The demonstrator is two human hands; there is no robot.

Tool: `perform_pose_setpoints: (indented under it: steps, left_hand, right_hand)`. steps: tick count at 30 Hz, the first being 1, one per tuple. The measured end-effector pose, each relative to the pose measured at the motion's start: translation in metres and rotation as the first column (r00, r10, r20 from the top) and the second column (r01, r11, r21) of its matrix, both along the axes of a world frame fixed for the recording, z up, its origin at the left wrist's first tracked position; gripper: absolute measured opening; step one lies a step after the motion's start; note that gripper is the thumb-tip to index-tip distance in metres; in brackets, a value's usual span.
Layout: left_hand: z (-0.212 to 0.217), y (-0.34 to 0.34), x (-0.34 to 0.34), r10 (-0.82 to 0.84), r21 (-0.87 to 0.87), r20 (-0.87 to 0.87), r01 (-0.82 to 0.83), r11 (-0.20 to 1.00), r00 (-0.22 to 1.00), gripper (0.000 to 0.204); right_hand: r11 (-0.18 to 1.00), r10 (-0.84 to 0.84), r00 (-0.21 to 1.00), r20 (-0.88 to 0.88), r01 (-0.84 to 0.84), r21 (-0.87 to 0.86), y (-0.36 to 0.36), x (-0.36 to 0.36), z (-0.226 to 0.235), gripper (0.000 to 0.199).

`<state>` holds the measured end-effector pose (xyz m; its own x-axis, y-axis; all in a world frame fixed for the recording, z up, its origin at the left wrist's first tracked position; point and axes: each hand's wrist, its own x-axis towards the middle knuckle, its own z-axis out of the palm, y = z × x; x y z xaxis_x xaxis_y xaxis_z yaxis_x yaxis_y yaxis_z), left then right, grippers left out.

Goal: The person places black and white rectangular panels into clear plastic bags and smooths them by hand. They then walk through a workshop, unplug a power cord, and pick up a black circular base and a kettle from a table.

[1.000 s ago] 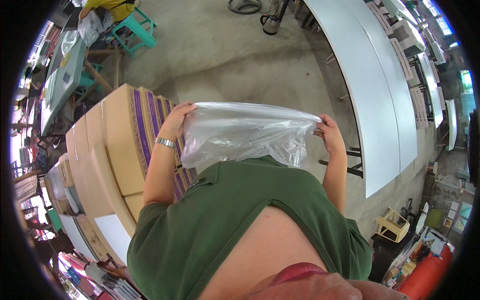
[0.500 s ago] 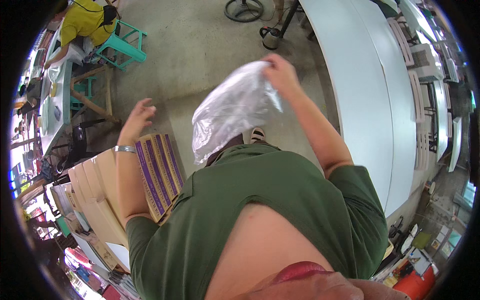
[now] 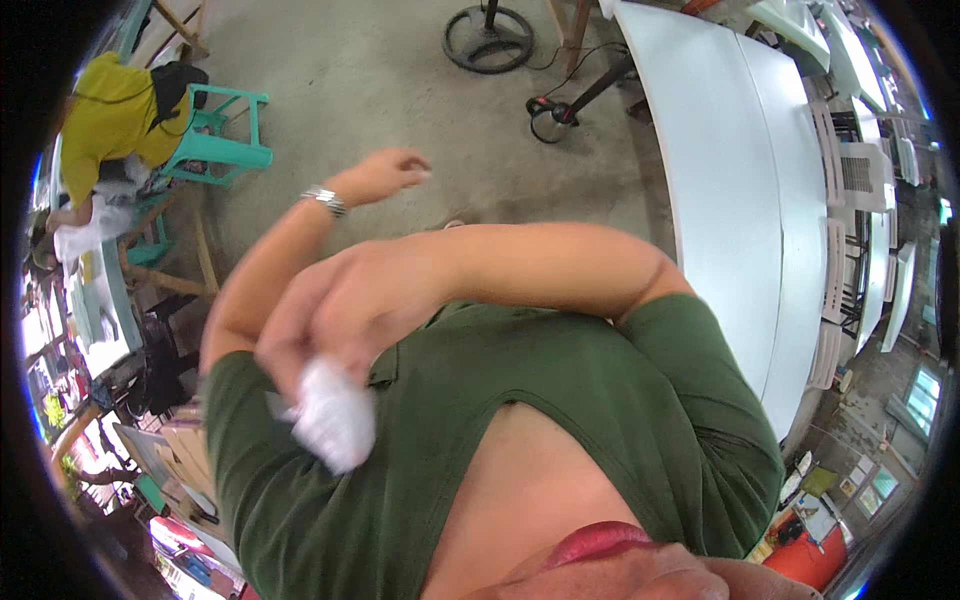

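My right arm reaches across my chest, and my right hand (image 3: 340, 310) is closed on a crumpled clear plastic bag (image 3: 338, 418). The bag bunches below the fingers, in front of my left sleeve; motion smears the hand a little. Farther forward, beyond the right forearm, my left hand (image 3: 385, 174) is held out over the floor. Its fingers are loosely bent and somewhat apart, with nothing seen in them. A silver bracelet (image 3: 325, 200) circles the left wrist.
A long white table (image 3: 720, 200) runs along the right, with pale plastic chairs (image 3: 828, 240) beyond it. A person in a yellow top (image 3: 120, 120) is by a green stool (image 3: 222, 150) at far left. A kettle (image 3: 550, 120) and a round black base (image 3: 488, 40) stand on the floor ahead.
My right hand has swung left across my chest with the bag, which hung spread out before and is now bunched. My left hand has moved forward and right. The flat cartons are now mostly hidden.
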<state>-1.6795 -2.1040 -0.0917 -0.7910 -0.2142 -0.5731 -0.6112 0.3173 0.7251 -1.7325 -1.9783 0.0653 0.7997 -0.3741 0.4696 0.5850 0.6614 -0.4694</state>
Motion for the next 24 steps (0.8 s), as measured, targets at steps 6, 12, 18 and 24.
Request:
perform_pose_setpoints:
  steps: [6,12,18,24]
  left_hand:
    - [-0.088,0.014,-0.17,0.639,0.76,0.031,-0.434,0.484,0.768,0.023]
    - [-0.123,-0.065,-0.251,0.479,0.657,0.095,-0.417,0.628,0.872,0.022]
    - [-0.152,-0.127,-0.33,0.504,0.62,0.114,-0.457,0.637,0.856,0.021]
    - [-0.164,-0.166,-0.362,0.43,0.64,0.219,-0.462,0.614,0.876,0.02]
  right_hand:
    - [0.777,-0.459,0.712,-0.532,0.612,0.149,-0.018,-0.159,-0.091,0.023]
    - [0.145,-0.32,0.081,-0.944,0.989,0.036,-0.024,-0.31,-0.188,0.013]
    - [-0.167,-0.23,-0.101,-0.968,0.984,-0.063,-0.045,-0.424,-0.211,0.014]
    - [-0.142,0.035,0.016,-0.999,0.99,0.01,-0.022,-0.425,-0.238,0.015]
